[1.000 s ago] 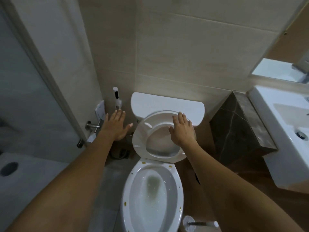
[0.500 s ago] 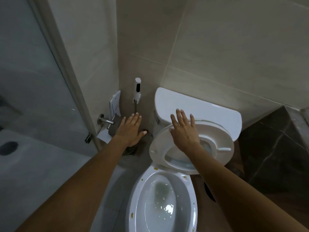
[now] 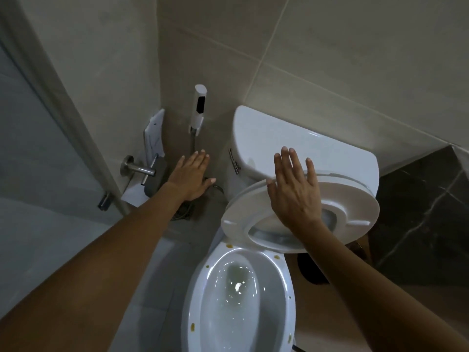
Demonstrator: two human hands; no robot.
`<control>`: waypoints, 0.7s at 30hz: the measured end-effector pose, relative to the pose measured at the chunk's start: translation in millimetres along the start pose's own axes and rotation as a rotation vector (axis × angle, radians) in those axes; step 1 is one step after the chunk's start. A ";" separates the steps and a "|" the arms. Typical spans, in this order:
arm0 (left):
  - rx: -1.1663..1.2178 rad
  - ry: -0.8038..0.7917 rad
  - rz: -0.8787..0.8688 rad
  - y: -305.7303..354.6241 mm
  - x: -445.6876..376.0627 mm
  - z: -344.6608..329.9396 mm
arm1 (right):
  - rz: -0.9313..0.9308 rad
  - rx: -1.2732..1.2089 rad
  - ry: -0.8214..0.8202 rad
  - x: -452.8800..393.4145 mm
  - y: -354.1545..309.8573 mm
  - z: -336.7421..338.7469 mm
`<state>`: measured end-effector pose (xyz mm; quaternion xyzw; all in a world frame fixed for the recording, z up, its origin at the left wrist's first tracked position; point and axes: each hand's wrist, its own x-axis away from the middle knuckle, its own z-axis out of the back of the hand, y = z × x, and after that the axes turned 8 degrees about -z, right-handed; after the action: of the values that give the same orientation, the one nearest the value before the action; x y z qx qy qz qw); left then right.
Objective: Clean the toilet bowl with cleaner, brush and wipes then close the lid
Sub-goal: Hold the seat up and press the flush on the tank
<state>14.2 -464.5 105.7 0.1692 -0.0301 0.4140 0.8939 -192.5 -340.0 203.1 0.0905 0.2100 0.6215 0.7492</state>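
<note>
Item: toilet bowl (image 3: 238, 298), white, stood low in the centre of the head view; yellow-brown spots dotted its rim, murky water lay at the bottom. Seat (image 3: 299, 217) raised and tilted back toward the cistern (image 3: 304, 153). Right hand (image 3: 294, 194) lay flat against the raised seat, fingers (image 3: 285, 158) straight and slightly spread, gripping nothing. Left hand (image 3: 190, 176) reached out flat to the left of the cistern, near the hose of the wall-mounted bidet sprayer (image 3: 199, 105), fingers straight and together, holding nothing; whether it touched the wall could not be told. Paper holder (image 3: 140, 170) fixed on the side wall nearby. Step judged: opening up the bowl, cleaning proper not yet begun. No cleaner, brush or wipes in view. Next move judged to call for leaving the seat resting upright, then fetching the cleaner.
</note>
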 end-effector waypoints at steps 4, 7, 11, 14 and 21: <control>0.027 -0.015 -0.010 -1.6 -22.1 -12.0 | 0.002 0.024 0.058 0.2 1.6 -4.2; 0.038 -0.012 -0.029 0.2 -34.8 -22.9 | -0.005 0.031 0.096 -1.3 3.4 -7.5; 0.047 -0.016 -0.071 3.3 -48.6 -36.0 | -0.003 0.031 0.159 -2.2 3.8 -12.3; 0.047 0.001 -0.094 7.6 -56.4 -38.8 | -0.003 0.031 0.177 -2.1 3.4 -13.4; -0.047 0.031 -0.145 8.0 -68.9 -36.7 | 0.001 0.017 0.238 -1.8 3.0 -16.4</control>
<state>-40.1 -498.0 60.1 0.1433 -0.0137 0.3498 0.9257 -202.4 -343.1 189.9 0.0228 0.3027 0.6263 0.7181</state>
